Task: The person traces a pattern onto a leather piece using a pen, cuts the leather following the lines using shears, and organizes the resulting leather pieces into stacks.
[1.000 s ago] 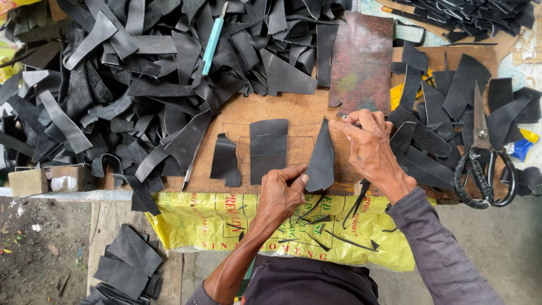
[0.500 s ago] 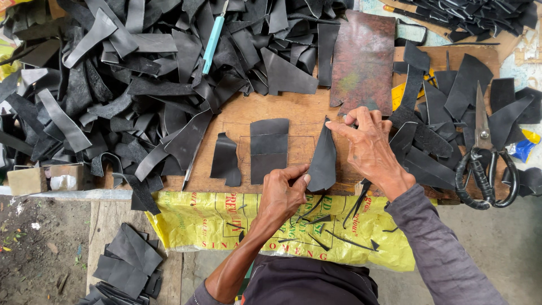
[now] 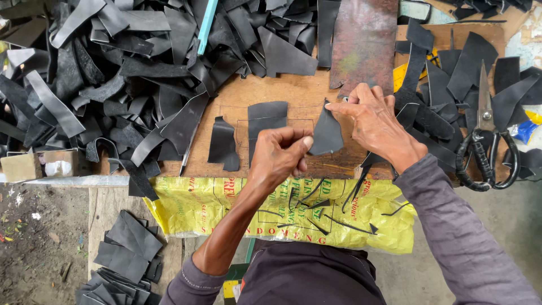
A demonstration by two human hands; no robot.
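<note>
Both hands pinched one black rubber piece (image 3: 327, 134): left hand (image 3: 278, 155) fingers at its lower edge, right hand (image 3: 375, 121) fingers at its top

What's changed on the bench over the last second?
Very little. The left hand edged slightly up along the lower edge of the pointed black piece; the right hand holds its tip as before. The two cut pieces and the scissors stayed put.

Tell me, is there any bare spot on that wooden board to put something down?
Some. Bare wooden board shows between the heap of black rubber strips and the rectangular cut piece, and below the curved piece. Right of the right hand, scraps and the scissors crowd it. The left hand pinches the pointed piece.
</note>
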